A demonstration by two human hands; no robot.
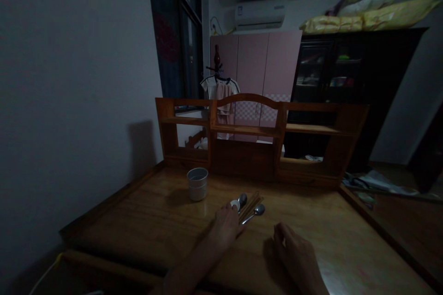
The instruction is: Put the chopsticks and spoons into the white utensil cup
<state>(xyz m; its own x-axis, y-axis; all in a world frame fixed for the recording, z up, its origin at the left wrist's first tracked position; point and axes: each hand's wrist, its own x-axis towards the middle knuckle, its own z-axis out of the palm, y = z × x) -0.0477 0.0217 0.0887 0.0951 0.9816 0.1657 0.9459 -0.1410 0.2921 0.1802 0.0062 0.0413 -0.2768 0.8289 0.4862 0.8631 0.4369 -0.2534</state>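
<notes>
My left hand point(225, 226) lies on the wooden desk point(148, 221), its fingers resting on the near ends of a small pile of cutlery: two metal spoons point(256, 211), a white spoon point(235, 203) and wooden chopsticks point(249, 205). The dim light hides whether those fingers grip anything. My right hand point(294, 253) rests on the desk a little to the right, fingers curled loosely inward, with nothing seen in it. A grey metal cup point(197, 184) stands upright to the left of the cutlery, apart from both hands.
A wooden shelf unit point(256, 136) stands along the desk's far edge. A white wall runs along the left. Behind are a pink wardrobe point(270, 64), a dark cabinet point(346, 83) and hanging clothes point(221, 92). The room is dim.
</notes>
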